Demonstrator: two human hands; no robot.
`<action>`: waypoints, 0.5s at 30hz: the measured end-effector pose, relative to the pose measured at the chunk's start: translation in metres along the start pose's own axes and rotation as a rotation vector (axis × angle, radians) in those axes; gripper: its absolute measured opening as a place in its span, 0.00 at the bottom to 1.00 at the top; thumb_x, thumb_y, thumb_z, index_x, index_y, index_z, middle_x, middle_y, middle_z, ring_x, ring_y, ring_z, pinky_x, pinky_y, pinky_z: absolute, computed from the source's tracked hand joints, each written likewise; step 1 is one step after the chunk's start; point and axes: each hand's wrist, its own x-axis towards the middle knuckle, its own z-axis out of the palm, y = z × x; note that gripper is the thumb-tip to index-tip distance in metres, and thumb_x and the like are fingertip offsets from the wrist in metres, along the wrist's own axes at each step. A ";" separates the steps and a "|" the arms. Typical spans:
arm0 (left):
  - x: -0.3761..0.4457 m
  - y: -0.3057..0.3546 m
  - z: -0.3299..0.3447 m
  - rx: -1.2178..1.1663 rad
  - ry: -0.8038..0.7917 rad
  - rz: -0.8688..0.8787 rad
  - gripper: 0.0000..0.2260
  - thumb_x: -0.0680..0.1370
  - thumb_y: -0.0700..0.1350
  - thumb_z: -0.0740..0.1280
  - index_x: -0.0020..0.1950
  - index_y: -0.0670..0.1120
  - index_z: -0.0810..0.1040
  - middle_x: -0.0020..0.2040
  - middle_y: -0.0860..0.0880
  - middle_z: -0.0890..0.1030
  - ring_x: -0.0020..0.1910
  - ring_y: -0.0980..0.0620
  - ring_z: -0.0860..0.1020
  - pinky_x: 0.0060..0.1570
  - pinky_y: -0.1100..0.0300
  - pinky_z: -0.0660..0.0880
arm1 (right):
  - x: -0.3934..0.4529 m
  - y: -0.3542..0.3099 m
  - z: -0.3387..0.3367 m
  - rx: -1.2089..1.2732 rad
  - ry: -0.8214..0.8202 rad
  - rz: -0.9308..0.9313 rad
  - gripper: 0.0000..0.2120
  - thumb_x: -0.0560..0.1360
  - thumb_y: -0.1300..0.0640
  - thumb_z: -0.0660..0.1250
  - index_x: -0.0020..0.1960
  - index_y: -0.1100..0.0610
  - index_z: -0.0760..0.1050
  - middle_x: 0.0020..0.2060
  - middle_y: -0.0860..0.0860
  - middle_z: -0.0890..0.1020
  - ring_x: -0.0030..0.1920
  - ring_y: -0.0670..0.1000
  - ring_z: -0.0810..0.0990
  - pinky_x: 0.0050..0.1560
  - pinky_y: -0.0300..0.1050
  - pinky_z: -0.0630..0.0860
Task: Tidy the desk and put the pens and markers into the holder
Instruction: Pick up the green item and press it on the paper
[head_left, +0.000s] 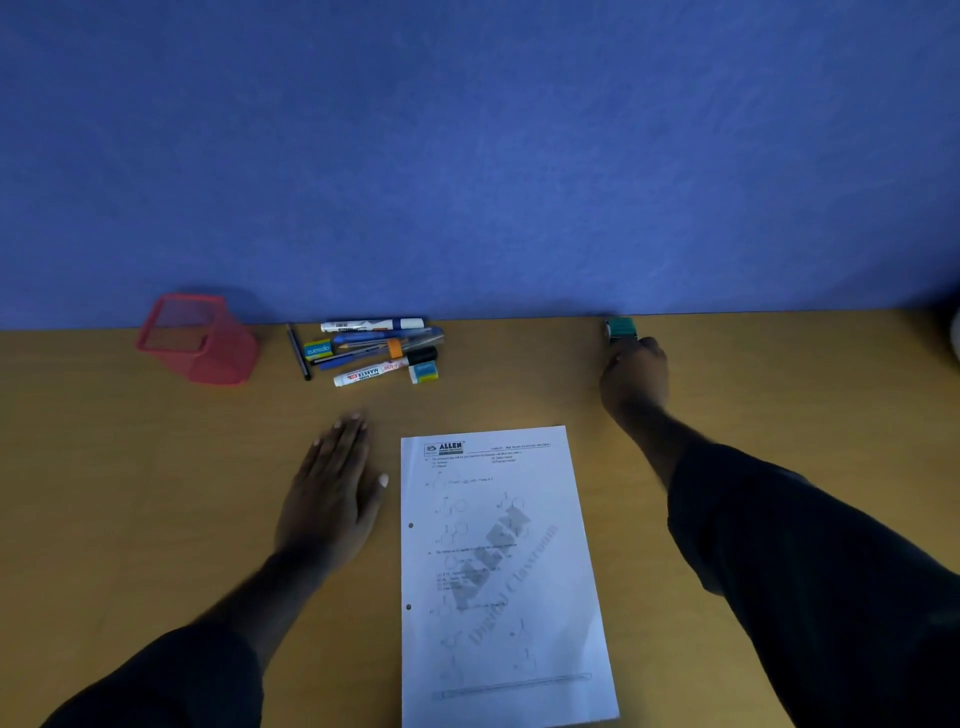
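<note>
A red mesh holder (200, 340) stands at the back left of the desk, with nothing visible inside. To its right lies a pile of pens and markers (376, 348): a white-and-blue marker (371, 325) at the back, a white marker with a black cap (384, 368) in front, a black pen (298, 352) at the left, and two small erasers (423, 372). My left hand (332, 493) lies flat and open on the desk, below the pile. My right hand (634, 376) is stretched to the back edge, its fingers closed on a small teal object (621, 328).
A printed sheet of paper (498, 571) with punched holes lies in the middle front of the wooden desk (130, 493). A blue wall (467, 156) runs along the desk's back edge. Something pale shows at the far right edge (956, 338).
</note>
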 end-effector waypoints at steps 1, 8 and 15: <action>0.000 0.001 0.001 -0.003 0.010 0.000 0.30 0.82 0.57 0.53 0.81 0.45 0.51 0.82 0.49 0.50 0.81 0.50 0.50 0.79 0.56 0.46 | -0.004 0.000 0.001 0.040 0.023 -0.001 0.12 0.75 0.66 0.59 0.55 0.64 0.77 0.56 0.63 0.76 0.54 0.64 0.75 0.48 0.52 0.76; -0.001 0.006 -0.002 -0.010 -0.004 -0.002 0.32 0.81 0.59 0.49 0.80 0.44 0.53 0.81 0.48 0.51 0.80 0.49 0.52 0.78 0.51 0.52 | -0.063 0.004 -0.005 0.377 0.166 -0.020 0.10 0.73 0.65 0.58 0.54 0.59 0.67 0.52 0.59 0.75 0.44 0.63 0.76 0.38 0.48 0.72; 0.000 0.007 0.000 -0.031 -0.008 -0.016 0.33 0.79 0.61 0.48 0.80 0.43 0.56 0.81 0.47 0.55 0.80 0.47 0.54 0.78 0.50 0.53 | -0.137 0.010 -0.026 0.469 0.163 -0.072 0.05 0.76 0.63 0.62 0.51 0.60 0.73 0.49 0.56 0.78 0.41 0.41 0.71 0.40 0.33 0.64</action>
